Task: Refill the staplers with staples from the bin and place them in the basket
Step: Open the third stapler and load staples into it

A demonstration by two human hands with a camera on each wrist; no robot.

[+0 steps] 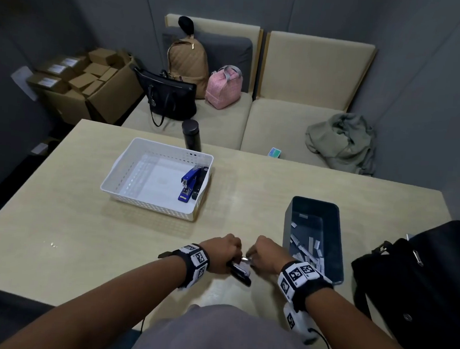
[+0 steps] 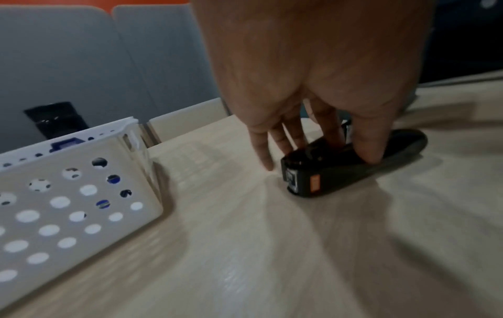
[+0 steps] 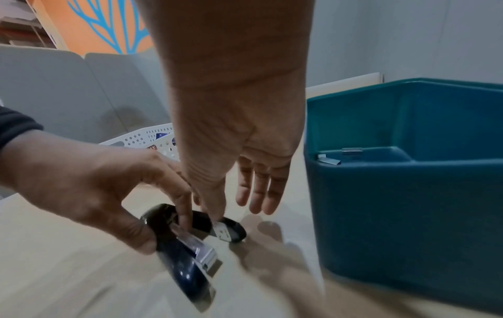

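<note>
A black stapler (image 1: 240,272) lies hinged open at the table's near edge. My left hand (image 1: 224,253) grips its rear, thumb and fingers round the body (image 2: 340,170). The right wrist view shows the stapler (image 3: 187,258) with its metal magazine exposed. My right hand (image 3: 217,215) pinches the front end of the base, thumb on the metal plate, other fingers hanging loose. The white basket (image 1: 120,172) holds a blue stapler (image 1: 191,182) and a black one (image 1: 199,184). The dark teal bin (image 1: 340,236) holds several staple strips (image 1: 309,254).
A black bag (image 1: 420,283) sits on the table at the right. A black flask (image 1: 191,135) stands behind the basket. Beyond the table are a sofa with bags and a green cloth, and cardboard boxes at the left.
</note>
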